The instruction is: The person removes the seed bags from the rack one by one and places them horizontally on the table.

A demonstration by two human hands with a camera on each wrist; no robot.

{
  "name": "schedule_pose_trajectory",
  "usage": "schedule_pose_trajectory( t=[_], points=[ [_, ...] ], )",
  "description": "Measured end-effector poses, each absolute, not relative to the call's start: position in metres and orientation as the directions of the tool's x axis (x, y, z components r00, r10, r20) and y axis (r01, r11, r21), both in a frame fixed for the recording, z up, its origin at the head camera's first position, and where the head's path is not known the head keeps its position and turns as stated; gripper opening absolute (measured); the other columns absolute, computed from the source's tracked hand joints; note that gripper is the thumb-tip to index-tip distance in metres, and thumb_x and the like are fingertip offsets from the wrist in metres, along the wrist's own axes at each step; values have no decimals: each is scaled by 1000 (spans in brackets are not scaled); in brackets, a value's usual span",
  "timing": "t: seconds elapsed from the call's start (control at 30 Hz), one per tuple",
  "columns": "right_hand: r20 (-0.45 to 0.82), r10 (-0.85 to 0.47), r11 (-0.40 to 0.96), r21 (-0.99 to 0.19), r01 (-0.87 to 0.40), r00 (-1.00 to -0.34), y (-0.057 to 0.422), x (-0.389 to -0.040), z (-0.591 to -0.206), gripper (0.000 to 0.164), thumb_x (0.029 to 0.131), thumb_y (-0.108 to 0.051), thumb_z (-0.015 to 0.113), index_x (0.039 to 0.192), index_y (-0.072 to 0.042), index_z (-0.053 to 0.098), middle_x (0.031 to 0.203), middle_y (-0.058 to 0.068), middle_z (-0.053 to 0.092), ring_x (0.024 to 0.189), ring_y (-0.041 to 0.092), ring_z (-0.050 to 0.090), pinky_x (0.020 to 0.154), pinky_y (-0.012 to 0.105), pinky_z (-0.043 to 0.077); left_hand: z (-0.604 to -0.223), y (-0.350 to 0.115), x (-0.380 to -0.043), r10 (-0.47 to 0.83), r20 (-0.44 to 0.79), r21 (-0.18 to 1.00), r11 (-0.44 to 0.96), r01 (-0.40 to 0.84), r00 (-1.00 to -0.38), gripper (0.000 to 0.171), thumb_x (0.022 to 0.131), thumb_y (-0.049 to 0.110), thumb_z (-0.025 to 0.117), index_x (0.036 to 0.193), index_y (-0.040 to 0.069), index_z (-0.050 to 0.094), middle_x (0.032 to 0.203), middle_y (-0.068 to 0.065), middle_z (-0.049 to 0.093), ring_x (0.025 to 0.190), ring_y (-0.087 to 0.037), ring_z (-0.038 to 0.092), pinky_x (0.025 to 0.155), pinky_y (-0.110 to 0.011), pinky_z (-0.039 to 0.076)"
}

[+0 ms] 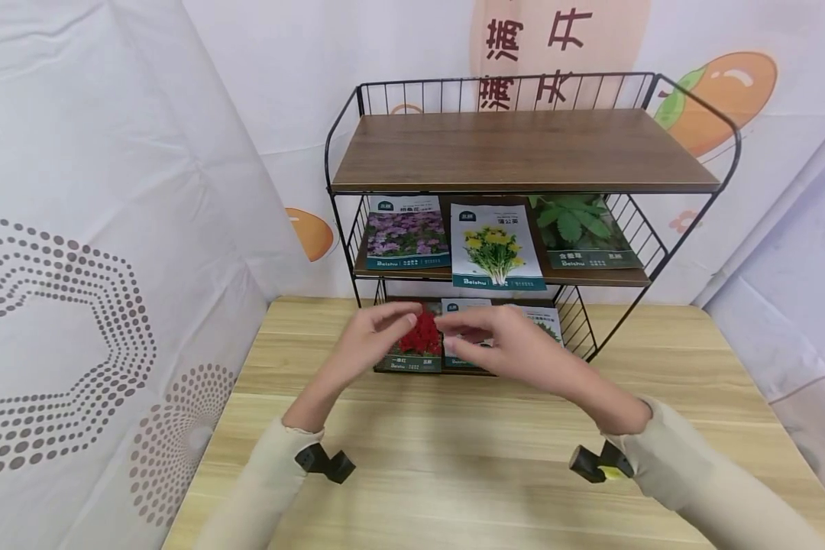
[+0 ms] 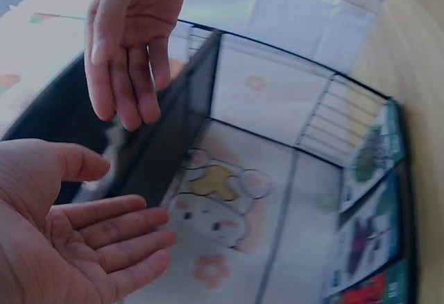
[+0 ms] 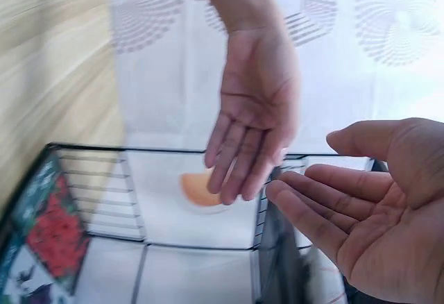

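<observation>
My left hand [image 1: 378, 336] and right hand [image 1: 516, 336] hover in front of the rack's lower shelf, palms facing each other across a small gap. Both hold nothing, their fingers loosely extended; the left wrist view shows the left palm [image 2: 90, 241] bare, and the right wrist view shows the right palm [image 3: 381, 214] bare. Behind the hands lie a red-flower seed packet [image 1: 419, 363] and two more packets, partly hidden. On the middle shelf rest a purple-flower packet [image 1: 409, 233], a yellow-flower packet [image 1: 495, 244] jutting past the shelf's front edge, and a green-leaf packet [image 1: 580, 229].
The black wire rack has a brown wooden top board [image 1: 522, 153] and stands at the back of a light wood table [image 1: 454, 458]. Patterned white curtains [image 1: 110, 191] hang behind and to the left. Each sleeve carries a black wrist camera [image 1: 326, 462].
</observation>
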State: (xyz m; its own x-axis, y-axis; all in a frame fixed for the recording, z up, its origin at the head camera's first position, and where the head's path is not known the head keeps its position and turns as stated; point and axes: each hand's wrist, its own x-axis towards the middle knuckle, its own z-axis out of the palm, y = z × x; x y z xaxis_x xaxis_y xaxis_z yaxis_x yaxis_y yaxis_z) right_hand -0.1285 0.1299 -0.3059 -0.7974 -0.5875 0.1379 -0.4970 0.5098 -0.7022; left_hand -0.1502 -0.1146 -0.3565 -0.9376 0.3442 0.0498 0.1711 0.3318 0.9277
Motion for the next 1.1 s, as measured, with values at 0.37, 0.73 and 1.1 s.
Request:
schedule_pose_trajectory(
  t=[0.37,0.73,1.1],
  points=[
    [75,-373,485,-834,-263,-925,119,-158,-258,34,104,-17,58,136,-4,64,134,13,68,118,25,68,100,44,61,-318,-130,-150,-6,112,981,163,110,-994,26,103,11,57,121,-2,71,119,-23,73,96,-12,73,93,-27,63],
    [-192,-280,421,-905,59,-941,113,-188,-246,48,106,-19,48,150,1,46,161,17,40,146,33,45,125,49,37,-303,-144,-153,-62,-21,1000,21,-23,-998,37,102,8,54,137,-4,60,135,-23,65,107,-12,71,100,-27,60],
    [-293,-307,399,-903,157,-905,109,-193,-234,57,106,-20,46,158,0,31,166,19,30,151,31,37,129,47,30,-289,-161,-163,90,-176,977,-107,-186,-980,44,102,5,51,144,-9,50,145,-27,55,100,-8,74,99,-23,59]
  ],
)
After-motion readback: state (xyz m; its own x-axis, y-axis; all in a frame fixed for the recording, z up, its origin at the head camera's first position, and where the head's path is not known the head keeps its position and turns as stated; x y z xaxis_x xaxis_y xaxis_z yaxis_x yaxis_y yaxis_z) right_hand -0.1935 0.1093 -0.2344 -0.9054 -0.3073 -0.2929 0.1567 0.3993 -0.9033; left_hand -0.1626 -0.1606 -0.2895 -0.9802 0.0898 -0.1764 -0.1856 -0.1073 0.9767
